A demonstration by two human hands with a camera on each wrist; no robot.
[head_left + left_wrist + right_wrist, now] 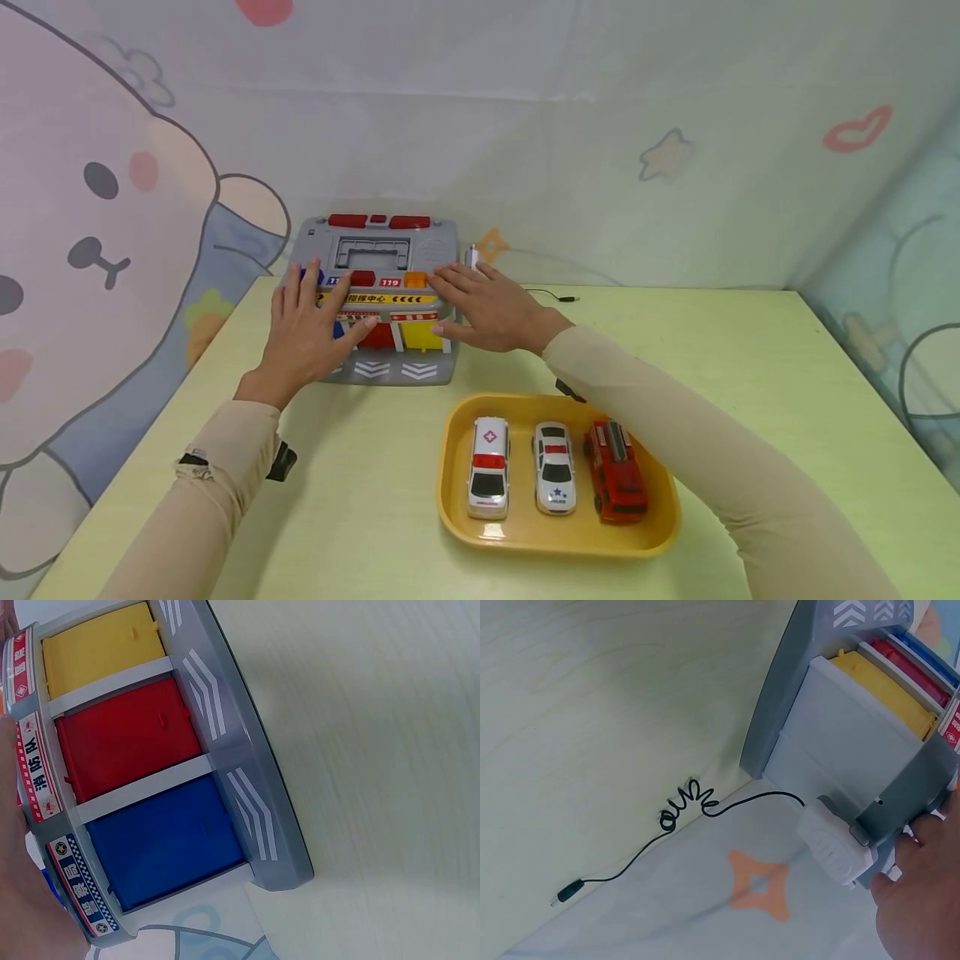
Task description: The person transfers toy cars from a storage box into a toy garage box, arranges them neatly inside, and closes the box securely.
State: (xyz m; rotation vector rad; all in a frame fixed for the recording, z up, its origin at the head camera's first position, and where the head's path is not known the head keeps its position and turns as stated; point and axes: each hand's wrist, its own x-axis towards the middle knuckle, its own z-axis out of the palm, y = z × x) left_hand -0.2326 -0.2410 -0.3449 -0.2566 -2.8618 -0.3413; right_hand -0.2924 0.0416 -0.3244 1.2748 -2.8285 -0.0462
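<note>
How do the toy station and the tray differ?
The toy station is mainly grey; the tray is yellow. The station has coloured doors; the open tray holds three toy vehicles. The left hand and right hand touch the station, not the tray. Station and tray share the table.

On the grey toy station under my left hand I read 119 on a red label, 11 on a blue label that this hand partly hides, and 指挥中心 beside black arrows on a yellow strip. The sticker over the red door says 消防队, and white chevrons mark the ramp. The ambulance bears a cross and AMBULANCE, the white car a star and POLICE.
</note>
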